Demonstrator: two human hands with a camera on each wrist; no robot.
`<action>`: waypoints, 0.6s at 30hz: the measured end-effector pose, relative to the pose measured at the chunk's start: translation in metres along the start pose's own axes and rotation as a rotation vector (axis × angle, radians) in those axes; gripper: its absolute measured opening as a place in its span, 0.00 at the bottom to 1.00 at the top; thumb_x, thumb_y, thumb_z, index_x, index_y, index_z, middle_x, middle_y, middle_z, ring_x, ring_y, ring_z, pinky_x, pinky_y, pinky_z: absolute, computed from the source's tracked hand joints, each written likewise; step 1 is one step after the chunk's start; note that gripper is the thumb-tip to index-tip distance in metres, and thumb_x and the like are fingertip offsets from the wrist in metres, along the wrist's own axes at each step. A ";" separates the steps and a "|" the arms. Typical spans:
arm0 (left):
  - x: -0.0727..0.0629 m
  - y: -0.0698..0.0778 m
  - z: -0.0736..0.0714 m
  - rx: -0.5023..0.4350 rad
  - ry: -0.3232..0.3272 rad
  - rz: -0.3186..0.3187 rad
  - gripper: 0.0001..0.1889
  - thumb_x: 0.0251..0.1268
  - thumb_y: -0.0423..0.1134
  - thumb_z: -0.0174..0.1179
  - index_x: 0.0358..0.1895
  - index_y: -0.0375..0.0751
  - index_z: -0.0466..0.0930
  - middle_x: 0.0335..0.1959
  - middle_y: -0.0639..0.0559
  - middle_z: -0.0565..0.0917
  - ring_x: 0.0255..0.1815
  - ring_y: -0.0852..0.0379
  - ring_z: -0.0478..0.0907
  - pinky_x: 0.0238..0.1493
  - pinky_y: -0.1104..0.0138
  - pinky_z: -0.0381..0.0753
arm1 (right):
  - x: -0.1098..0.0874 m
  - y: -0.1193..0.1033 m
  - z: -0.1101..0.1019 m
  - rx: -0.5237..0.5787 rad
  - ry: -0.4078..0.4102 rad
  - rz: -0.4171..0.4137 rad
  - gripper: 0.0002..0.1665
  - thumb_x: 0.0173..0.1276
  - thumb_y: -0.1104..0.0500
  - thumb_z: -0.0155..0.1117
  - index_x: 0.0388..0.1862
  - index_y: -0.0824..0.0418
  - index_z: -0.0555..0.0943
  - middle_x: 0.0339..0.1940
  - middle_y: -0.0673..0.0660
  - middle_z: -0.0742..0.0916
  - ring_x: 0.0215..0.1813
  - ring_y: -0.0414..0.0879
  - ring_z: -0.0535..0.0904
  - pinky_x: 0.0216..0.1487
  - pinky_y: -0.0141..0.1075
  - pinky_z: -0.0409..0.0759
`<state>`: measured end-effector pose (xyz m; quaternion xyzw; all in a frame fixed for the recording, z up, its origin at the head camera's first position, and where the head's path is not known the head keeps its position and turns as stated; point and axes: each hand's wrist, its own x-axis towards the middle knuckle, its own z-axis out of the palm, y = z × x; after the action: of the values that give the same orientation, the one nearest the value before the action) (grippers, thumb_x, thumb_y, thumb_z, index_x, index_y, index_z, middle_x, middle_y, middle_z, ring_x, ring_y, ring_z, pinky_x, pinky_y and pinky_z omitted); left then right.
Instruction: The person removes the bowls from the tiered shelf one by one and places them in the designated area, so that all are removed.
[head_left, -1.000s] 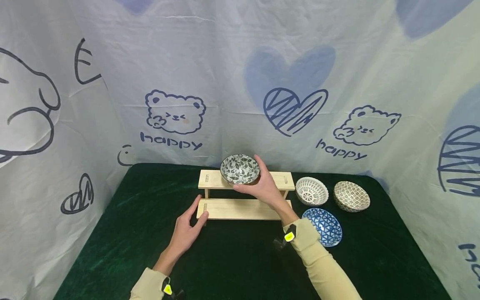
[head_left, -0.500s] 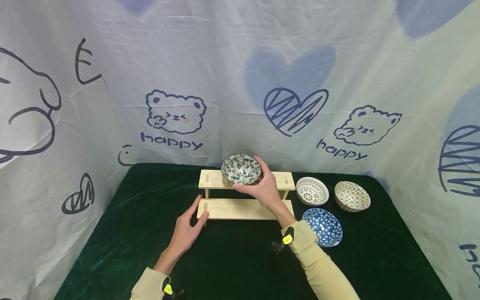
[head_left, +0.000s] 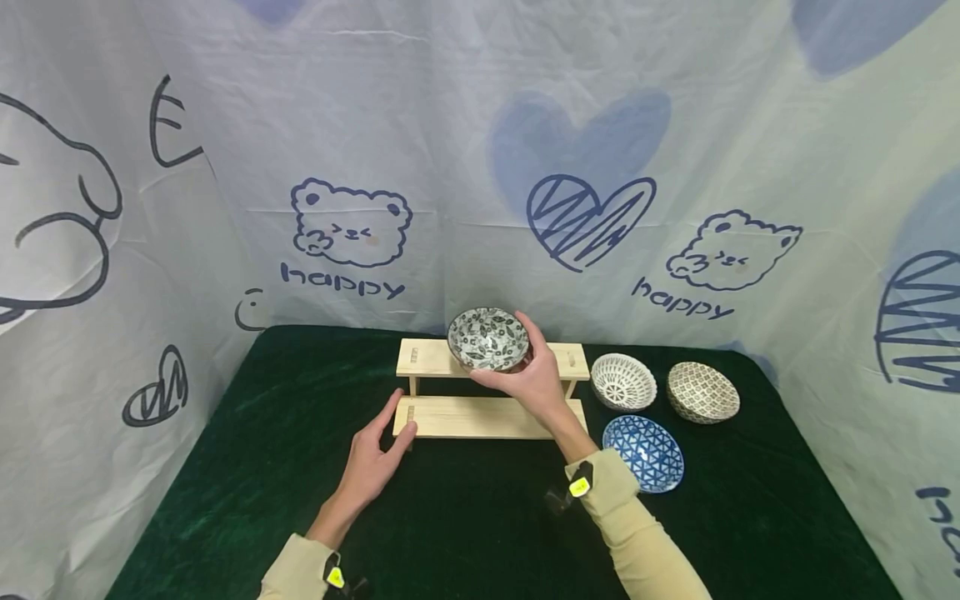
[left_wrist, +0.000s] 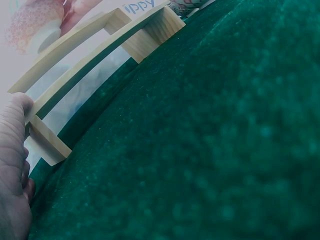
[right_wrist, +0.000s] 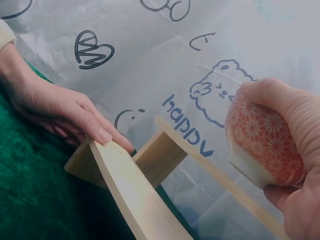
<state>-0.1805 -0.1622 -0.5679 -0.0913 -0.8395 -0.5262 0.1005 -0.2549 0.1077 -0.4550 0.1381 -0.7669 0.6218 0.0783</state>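
Note:
My right hand holds a small bowl over the upper tier of a two-tier wooden stand, thumb and fingers on opposite sides. Inside, the bowl has a black-and-white floral pattern; the right wrist view shows its red flowered outside and pale foot, tilted above the boards. My left hand grips the left end of the stand's lower board. In the left wrist view its thumb lies at the board's end, with the other fingers curled lower, beside the leg.
Right of the stand are a white patterned bowl, a beige-brown patterned bowl and a blue-and-white bowl nearer the right forearm. All sit on a dark green cloth. A white printed curtain hangs behind the table.
The right hand has shifted the bowl slightly to the right above the upper tier. The left hand stays at the stand's left end.

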 end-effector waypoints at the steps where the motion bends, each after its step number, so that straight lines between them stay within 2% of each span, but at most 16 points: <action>1: 0.000 0.000 0.000 -0.001 0.001 0.002 0.36 0.79 0.51 0.60 0.83 0.42 0.60 0.82 0.48 0.64 0.81 0.46 0.62 0.79 0.43 0.60 | -0.001 0.000 -0.001 0.008 0.001 0.000 0.67 0.48 0.60 0.88 0.84 0.60 0.59 0.77 0.62 0.71 0.74 0.57 0.71 0.75 0.50 0.72; 9: 0.001 0.000 0.000 -0.009 0.011 0.003 0.36 0.79 0.51 0.60 0.82 0.42 0.60 0.81 0.48 0.65 0.81 0.45 0.63 0.79 0.43 0.61 | -0.005 -0.003 -0.007 0.022 0.031 -0.008 0.68 0.46 0.61 0.89 0.83 0.62 0.60 0.76 0.62 0.72 0.73 0.58 0.72 0.74 0.50 0.73; 18: 0.000 -0.002 0.001 -0.014 0.006 0.007 0.37 0.79 0.51 0.60 0.83 0.42 0.60 0.82 0.47 0.65 0.81 0.47 0.63 0.79 0.44 0.60 | -0.016 -0.007 -0.018 0.043 0.042 -0.015 0.67 0.47 0.64 0.88 0.84 0.57 0.60 0.77 0.61 0.71 0.75 0.56 0.71 0.76 0.49 0.71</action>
<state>-0.1812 -0.1618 -0.5698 -0.0935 -0.8351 -0.5320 0.1044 -0.2383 0.1259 -0.4497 0.1325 -0.7504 0.6405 0.0961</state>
